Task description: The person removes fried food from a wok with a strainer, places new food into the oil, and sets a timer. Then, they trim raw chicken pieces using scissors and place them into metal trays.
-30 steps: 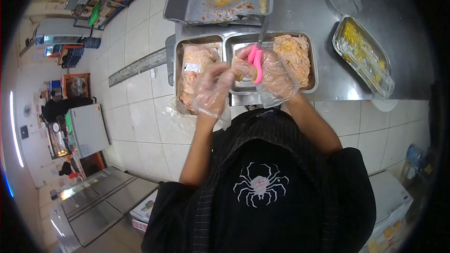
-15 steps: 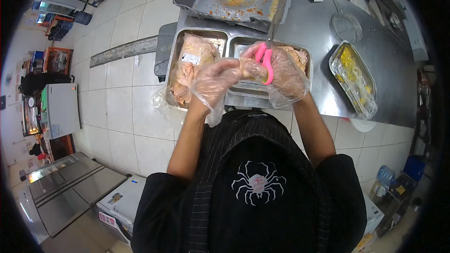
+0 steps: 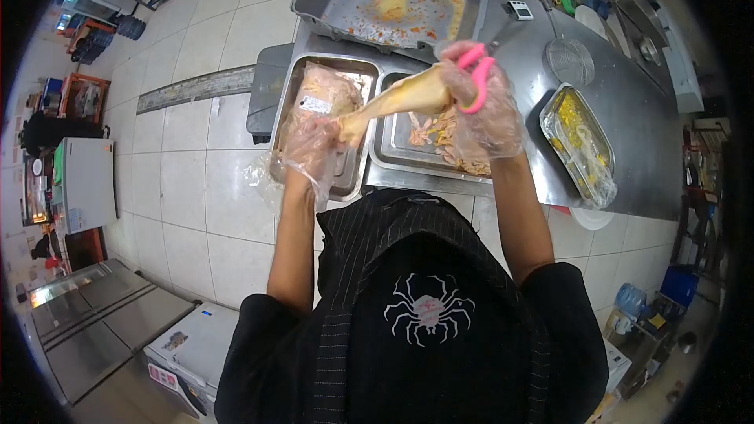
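A long, pale yellow piece of chicken (image 3: 404, 98) stretches between my gloved hands above two metal trays. My left hand (image 3: 312, 144) is closed around its narrow end, over the left tray (image 3: 367, 159). At the wider end, my right hand (image 3: 491, 114) grips pink-handled scissors (image 3: 481, 82) and appears to hold the chicken too; the blades point away, up and to the right. Under my left hand lies a plastic bag of chicken (image 3: 328, 88) with a white label. Small cut chicken pieces (image 3: 448, 141) lie in the right tray (image 3: 382, 149).
A grey tub (image 3: 314, 1) with orange and yellow residue stands behind the trays. To the right on the steel table (image 3: 636, 133) are a foil-like tray (image 3: 548, 124) of yellow food partly under plastic, a wire strainer (image 3: 569, 61) and a small white device (image 3: 519, 10).
My hands have moved apart, the left toward the left and the right up and to the right. The chicken between them now shows stretched out long; the scissors have swung rightward.
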The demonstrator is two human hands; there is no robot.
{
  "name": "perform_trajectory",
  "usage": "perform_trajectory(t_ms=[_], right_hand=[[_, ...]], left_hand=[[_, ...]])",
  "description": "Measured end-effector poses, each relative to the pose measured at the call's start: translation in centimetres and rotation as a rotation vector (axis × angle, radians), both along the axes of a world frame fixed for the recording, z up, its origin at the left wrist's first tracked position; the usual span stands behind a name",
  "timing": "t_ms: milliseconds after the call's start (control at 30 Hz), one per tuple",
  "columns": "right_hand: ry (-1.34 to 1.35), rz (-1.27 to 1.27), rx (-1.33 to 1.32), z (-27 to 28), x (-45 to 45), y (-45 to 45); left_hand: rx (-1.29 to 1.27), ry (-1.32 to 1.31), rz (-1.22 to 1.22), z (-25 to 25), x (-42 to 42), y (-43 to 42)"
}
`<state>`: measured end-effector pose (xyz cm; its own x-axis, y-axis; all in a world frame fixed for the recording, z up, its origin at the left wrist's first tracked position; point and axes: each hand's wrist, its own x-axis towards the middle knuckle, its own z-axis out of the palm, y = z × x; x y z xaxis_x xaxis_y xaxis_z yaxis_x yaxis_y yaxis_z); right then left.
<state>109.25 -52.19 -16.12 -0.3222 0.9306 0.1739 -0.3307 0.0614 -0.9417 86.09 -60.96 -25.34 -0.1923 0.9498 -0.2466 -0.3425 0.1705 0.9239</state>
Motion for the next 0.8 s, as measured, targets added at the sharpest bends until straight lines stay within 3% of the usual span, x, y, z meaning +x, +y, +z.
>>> perform_trajectory(t_ms=[100,167,200,233,300,333,367,433,467,633,700,733,767,800], right_hand=[[-0.105,0.111,0.023,1.3,-0.9,0.7],[-0.049,0.335,-0.002,1.0,-2.2,1.5],[-0.14,0.309,0.194,0.6,-2.7,2.0],[-0.137,0.3,0.201,0.6,-3.0,2.1],[-0.182,0.268,0.379,0.7,-3.0,2.2],[-0.141,0.359,0.138,1.3,-2.2,1.8],[-0.137,0.349,0.142,1.1,-1.6,2.0],[-0.166,0.208,0.221,-0.1,0.0,2.6],[-0.106,0.192,0.134,-0.9,0.9,2.7],[-0.08,-0.016,0.149,-5.7,4.5,2.0],[0.037,-0.06,-0.156,-6.5,5.6,0.4],[0.102,-0.155,-0.099,-7.8,5.7,-0.1],[0.13,-0.17,-0.111,-9.7,5.8,-0.9],[0.315,-0.045,-0.195,-11.9,5.9,-2.0]], left_hand=[[-0.048,0.184,-0.056,-0.4,0.8,0.3],[0.32,0.242,0.136,0.7,3.6,1.2],[0.403,0.178,-0.055,1.4,3.3,1.9],[0.411,0.181,-0.064,3.8,3.7,2.2],[0.097,1.09,-0.476,8.9,5.6,2.4],[0.778,1.235,-0.05,5.9,6.8,3.5],[0.787,1.237,-0.057,3.5,6.9,3.6],[0.191,0.512,-0.179,7.3,8.4,3.6],[0.209,0.203,-0.177,6.2,8.7,4.1],[0.302,0.626,-0.268,6.4,9.4,5.7],[0.288,1.005,-0.292,9.0,10.5,5.5],[0.282,0.863,-0.317,8.2,10.6,6.2],[0.276,0.888,-0.34,7.8,10.6,6.5],[0.215,0.906,-0.319,7.8,10.9,6.7]])
